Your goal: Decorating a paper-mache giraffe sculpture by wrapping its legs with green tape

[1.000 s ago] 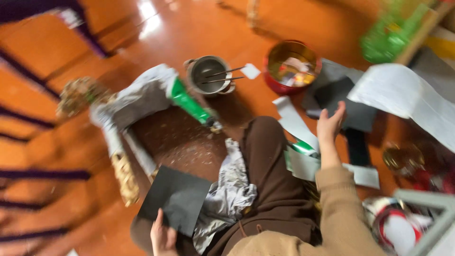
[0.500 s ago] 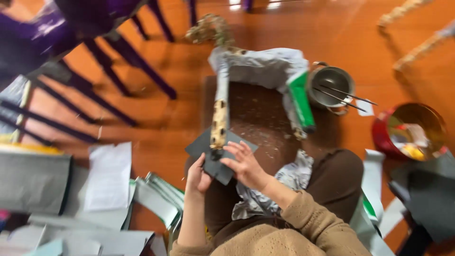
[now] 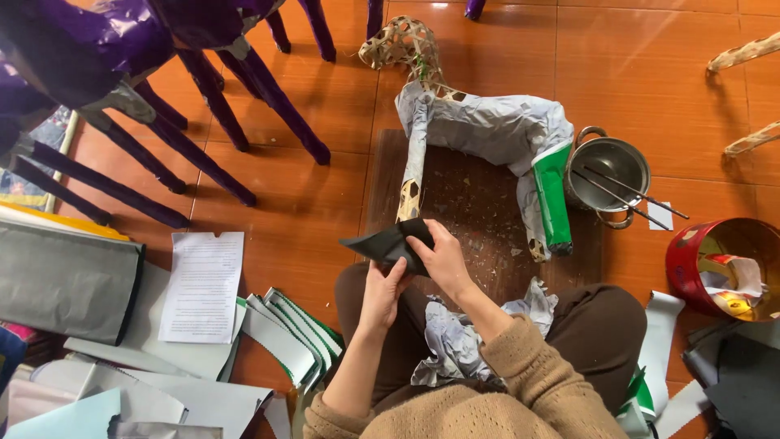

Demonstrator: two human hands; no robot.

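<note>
closest in, crumpled grey paper (image 3: 459, 345) lies in the lap of the seated person, between brown trouser legs. just above it both hands meet on a black paper sheet (image 3: 388, 244): the left hand (image 3: 382, 294) pinches its lower edge from beneath, fingers curled shut on it, and the right hand (image 3: 443, 256) clasps its right side, thumb over the top, folding it into a bent flap. the sheet looks thin, light and limp; it creases readily and would likely tear if tugged, so it is best taken by the edges, as both hands do now.

to the left, loose sheets of grey and white paper (image 3: 203, 284) and green-edged strips (image 3: 288, 329) lie scattered on the floor. beyond the hands a dark wooden board (image 3: 471, 211) carries a bamboo-frame animal figure (image 3: 479, 122), partly wrapped in grey paper, one leg covered in green. right of it stands a metal pot (image 3: 609, 172) with sticks across it, and a red tin (image 3: 715, 264). farthest off stand purple paper-covered legs (image 3: 211, 89).
</note>
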